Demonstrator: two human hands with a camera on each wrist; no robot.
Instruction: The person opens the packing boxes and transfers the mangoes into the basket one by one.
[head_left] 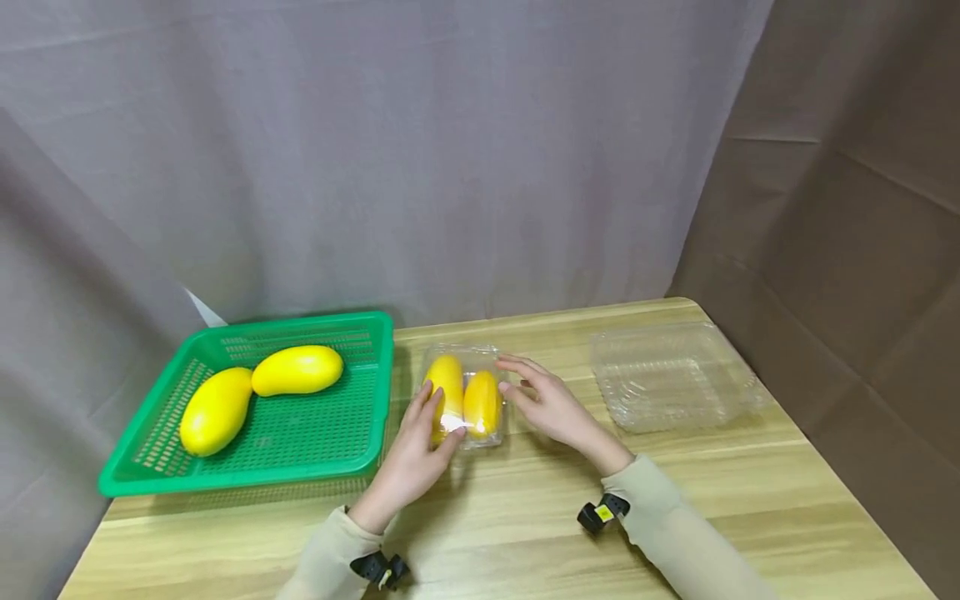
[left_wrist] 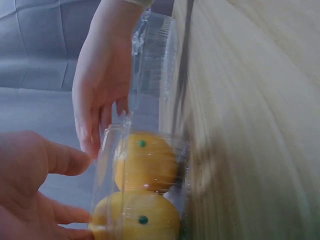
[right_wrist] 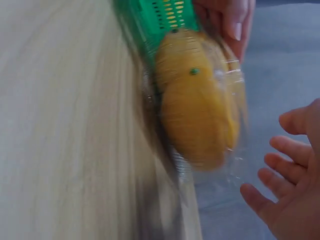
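"Step in hand?"
"Probably closing the clear clamshell box (head_left: 477, 359) on two mangoes (head_left: 482, 405), right of the green basket (head_left: 262, 478)."
"Grip?"
"Spread in both: left hand (head_left: 412, 461) on the box's basket side, right hand (head_left: 551, 407) opposite."
"Next?"
"Likely pressing it fully closed."

room: table (head_left: 510, 517) in front of box (head_left: 476, 353) | obstacles: basket (head_left: 247, 476) left, tray (head_left: 667, 383) right

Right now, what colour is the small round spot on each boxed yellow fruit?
Green; the spots show best in the left wrist view.
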